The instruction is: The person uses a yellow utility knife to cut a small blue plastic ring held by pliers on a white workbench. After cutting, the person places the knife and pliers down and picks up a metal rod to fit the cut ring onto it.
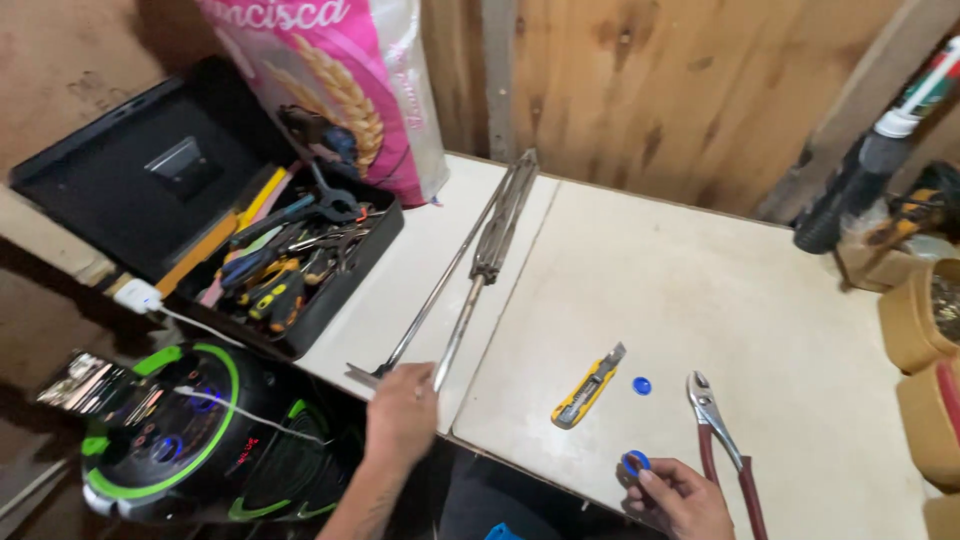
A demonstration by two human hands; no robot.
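While the right hand pinches a small blue cap between thumb and fingertips at the near table edge, the left hand lies curled over the near ends of two long metal rods, fingers bent down on them; how tightly it grips cannot be told. A second blue cap lies on the white table just beyond the right fingers, with a yellow knife to its left and red-handled pliers just right of the fingers, their jaws pointing away. From the left fingers the rods run away toward the wooden wall. Farther left of those fingers an open black toolbox holds mixed tools, a pink sack stands behind it, and a black-and-green speaker sits below. Tape rolls stand far right.
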